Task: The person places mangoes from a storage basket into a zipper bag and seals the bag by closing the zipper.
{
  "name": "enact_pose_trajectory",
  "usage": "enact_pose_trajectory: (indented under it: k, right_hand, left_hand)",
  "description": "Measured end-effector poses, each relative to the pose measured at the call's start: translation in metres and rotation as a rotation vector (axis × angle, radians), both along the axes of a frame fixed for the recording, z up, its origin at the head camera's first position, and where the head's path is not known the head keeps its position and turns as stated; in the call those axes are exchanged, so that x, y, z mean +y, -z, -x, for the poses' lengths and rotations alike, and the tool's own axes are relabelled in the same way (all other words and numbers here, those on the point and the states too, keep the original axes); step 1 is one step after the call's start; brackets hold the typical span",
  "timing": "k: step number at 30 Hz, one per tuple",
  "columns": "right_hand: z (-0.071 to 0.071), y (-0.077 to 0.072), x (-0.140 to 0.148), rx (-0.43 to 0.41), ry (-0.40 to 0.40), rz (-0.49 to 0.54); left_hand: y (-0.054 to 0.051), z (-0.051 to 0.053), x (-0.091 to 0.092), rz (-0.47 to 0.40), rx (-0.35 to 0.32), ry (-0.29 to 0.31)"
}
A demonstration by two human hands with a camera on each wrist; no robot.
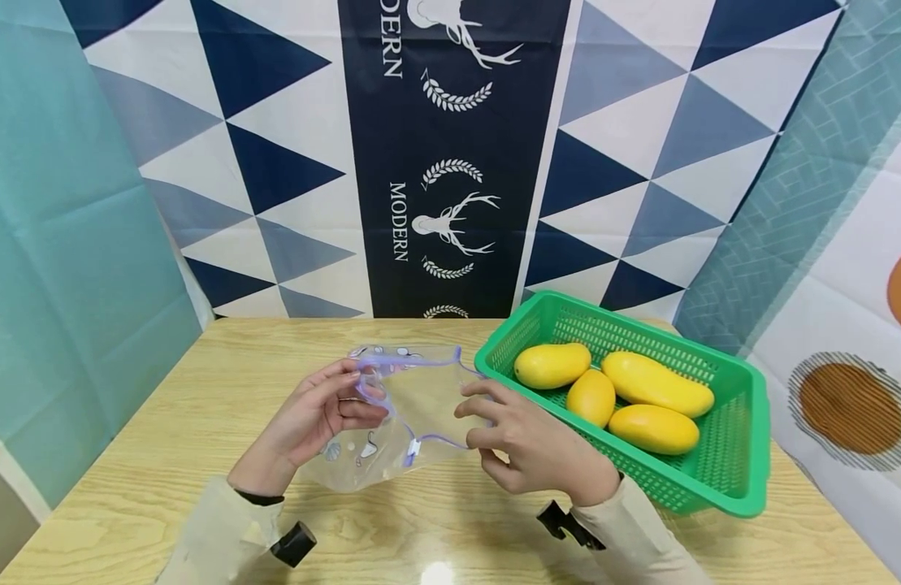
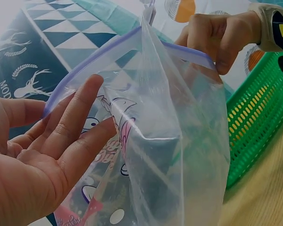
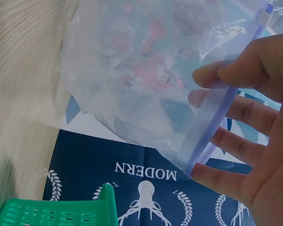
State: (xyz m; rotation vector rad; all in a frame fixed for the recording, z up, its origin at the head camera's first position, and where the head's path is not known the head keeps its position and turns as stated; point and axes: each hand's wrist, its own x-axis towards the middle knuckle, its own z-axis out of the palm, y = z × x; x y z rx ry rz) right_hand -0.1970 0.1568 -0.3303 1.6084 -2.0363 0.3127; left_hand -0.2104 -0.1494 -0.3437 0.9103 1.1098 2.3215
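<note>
A clear printed plastic bag (image 1: pixel 348 467) with a purple zip rim and a white slider is held above the table, its mouth spread wide. The left hand (image 1: pixel 311 418) grips the rim's left side; in the left wrist view, that hand (image 2: pixel 42 160) has its thumb at the purple edge and its fingers against the bag (image 2: pixel 200 141). At the opposite side the right hand (image 1: pixel 530 443) holds the rim with bent fingers. The right wrist view shows this hand (image 3: pixel 264 122) with thumb and fingers around the rim of the bag (image 3: pixel 137 56). No contents are visible inside.
A green basket (image 1: pixel 757 439) stands on the wooden table (image 1: pixel 165 406) at the right, close to the right hand, with several yellow mango-like fruits (image 1: pixel 655 386) inside. Patterned cloth (image 1: pixel 289 162) hangs behind the table.
</note>
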Motion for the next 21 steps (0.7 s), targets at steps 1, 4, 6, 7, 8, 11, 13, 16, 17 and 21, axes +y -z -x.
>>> enact_pose_trajectory:
  k: [1,4,6,7,8,11,13,16,17,21]
  right_hand:
    - [0.0,0.001,0.001,-0.001,0.0,0.001]
    - [0.001,0.002,0.002,-0.005,0.0,0.004]
    - [0.001,0.003,0.003,-0.007,0.0,0.006]
    - [0.001,0.003,0.003,-0.008,-0.001,0.007]
    - [0.001,0.004,0.004,-0.009,-0.002,0.008]
    - [0.001,0.005,0.005,-0.017,-0.003,0.011]
    - [0.001,0.006,0.006,-0.026,-0.003,0.013]
    - [0.001,0.007,0.007,-0.037,0.004,0.013]
    - [0.001,0.007,0.008,-0.038,0.006,0.013]
    - [0.001,0.008,0.009,-0.032,0.008,0.014]
  left_hand:
    - [0.001,0.0,0.001,0.003,0.002,0.001]
    - [0.003,-0.001,0.003,0.016,0.012,0.0]
    - [0.004,-0.002,0.005,0.028,0.015,-0.006]
    - [0.004,-0.002,0.005,0.033,0.015,-0.009]
    - [0.005,-0.002,0.006,0.035,0.015,-0.011]
    - [0.007,-0.003,0.008,0.036,0.018,-0.01]
    - [0.008,-0.003,0.009,0.03,0.019,-0.004]
    - [0.009,-0.004,0.009,0.021,0.016,0.004]
    - [0.009,-0.004,0.01,0.018,0.014,0.005]
    - [0.01,-0.005,0.011,0.011,0.006,0.007]
